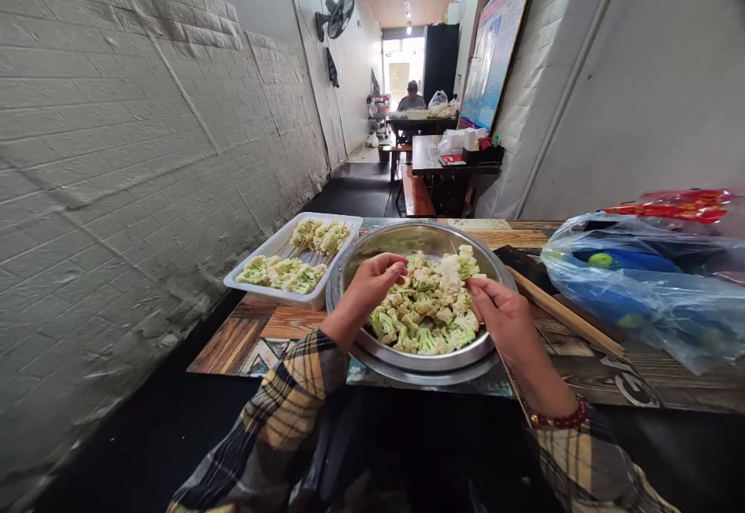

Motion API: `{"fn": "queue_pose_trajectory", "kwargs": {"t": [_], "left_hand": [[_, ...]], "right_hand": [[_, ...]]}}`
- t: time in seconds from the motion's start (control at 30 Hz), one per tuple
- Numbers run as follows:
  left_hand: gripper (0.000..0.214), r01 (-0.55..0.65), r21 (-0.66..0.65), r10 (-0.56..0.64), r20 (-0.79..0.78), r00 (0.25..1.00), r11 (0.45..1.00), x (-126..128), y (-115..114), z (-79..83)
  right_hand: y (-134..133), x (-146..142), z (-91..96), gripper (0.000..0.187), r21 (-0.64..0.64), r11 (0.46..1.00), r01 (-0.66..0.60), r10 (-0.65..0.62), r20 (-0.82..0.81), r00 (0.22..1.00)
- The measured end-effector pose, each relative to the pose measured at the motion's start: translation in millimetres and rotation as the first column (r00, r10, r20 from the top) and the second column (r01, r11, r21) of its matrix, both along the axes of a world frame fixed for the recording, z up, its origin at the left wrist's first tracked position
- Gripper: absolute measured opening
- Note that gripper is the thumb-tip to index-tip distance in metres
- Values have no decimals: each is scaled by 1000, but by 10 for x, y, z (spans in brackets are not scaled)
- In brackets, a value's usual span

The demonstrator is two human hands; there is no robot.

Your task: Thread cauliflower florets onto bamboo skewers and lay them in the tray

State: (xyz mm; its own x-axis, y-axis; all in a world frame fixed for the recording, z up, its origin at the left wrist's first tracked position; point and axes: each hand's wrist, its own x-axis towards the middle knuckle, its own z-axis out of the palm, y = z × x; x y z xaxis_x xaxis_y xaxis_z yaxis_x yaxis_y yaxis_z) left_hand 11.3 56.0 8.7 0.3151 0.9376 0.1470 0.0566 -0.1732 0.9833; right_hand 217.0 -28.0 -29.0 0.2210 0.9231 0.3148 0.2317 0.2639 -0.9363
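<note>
1. My right hand point(504, 317) pinches a skewer point(452, 247) carrying cauliflower pieces point(466, 260), held over the metal bowl point(407, 235). Its tip sticks out past them, so if my left hand point(378, 276) reached in carelessly, the point could prick a finger.

2. My left hand hangs over the bowl's left side, fingers loosely curled, and I see nothing in it. A hurried grab there could crush the crumbly heads of the loose cauliflower point(427, 315) heaped in the bowl.

3. The pieces on the skewer may split or slide if the stick runs too near an edge; a sharp twist of my right hand could cause that. Away from the bowl, they would drop onto the tabletop point(250, 334).

4. The bowl stands close to the near edge of the tabletop, with my forearms on either side. Leaning on its rim could shift or tip it.

5. The bundle of sticks point(567, 315) slants beside my right forearm; a wide elbow swing might scatter it.

6. The white tray point(273, 293) of skewered cauliflower point(285, 274) sits just left of the bowl, so a nudge from the bowl could jolt it.
</note>
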Motion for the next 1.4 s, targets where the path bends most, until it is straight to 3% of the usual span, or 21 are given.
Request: {"fn": "queue_pose_trajectory", "kwargs": {"t": [0.2, 0.3, 0.5, 0.7, 0.77, 0.93, 1.0, 1.03, 1.1, 1.13, 1.23, 1.4], "left_hand": [[12, -47, 297, 149, -334, 931, 954, 13, 218, -236], [13, 27, 424, 188, -455, 870, 905, -32, 236, -285], [24, 197, 452, 237, -735, 635, 870, -30, 167, -259], [22, 405, 423, 265, -882, 390, 811, 2, 124, -304], [19, 420, 421, 280, -891, 357, 804, 13, 105, -323], [15, 325, 442, 262, -842, 471, 836, 18, 99, -309], [10, 215, 420, 217, -765, 606, 882, -2, 104, -268], [8, 138, 371, 169, -684, 709, 918, -16, 102, -241], [11, 27, 183, 55, -430, 901, 983, -49, 85, -183], [15, 15, 82, 10, -294, 956, 997, -65, 71, -155], [21, 29, -115, -28, 17, 999, 993, -102, 22, -92], [45, 94, -255, -24, 264, 964, 962, -123, -27, -42]], "right_hand": [[-50, 7, -20, 30, 8, 1000, -13, 13, -48, 999], [-57, 26, -29, 29, 10, 1000, -15, 15, -15, 1000], [-85, 48, -13, 31, 53, 999, 0, -4, 75, 997], [-118, 55, 33, 30, 64, 998, -3, -3, 89, 996], [-117, 58, 32, 29, 74, 997, -1, -5, 94, 996], [-113, 60, 22, 30, 90, 996, -5, -5, 111, 994], [-112, 59, 21, 30, 83, 996, -13, 3, 127, 992], [-112, 58, 19, 30, 76, 997, -18, 7, 136, 991], [-109, 56, 13, 30, 68, 997, -22, 12, 149, 989], [-106, 55, 7, 30, 69, 997, -21, 11, 154, 988], [-99, 51, -12, 30, 91, 996, -7, -8, 163, 987], [-103, 44, -7, 30, 107, 994, -12, -12, 224, 975]]}}
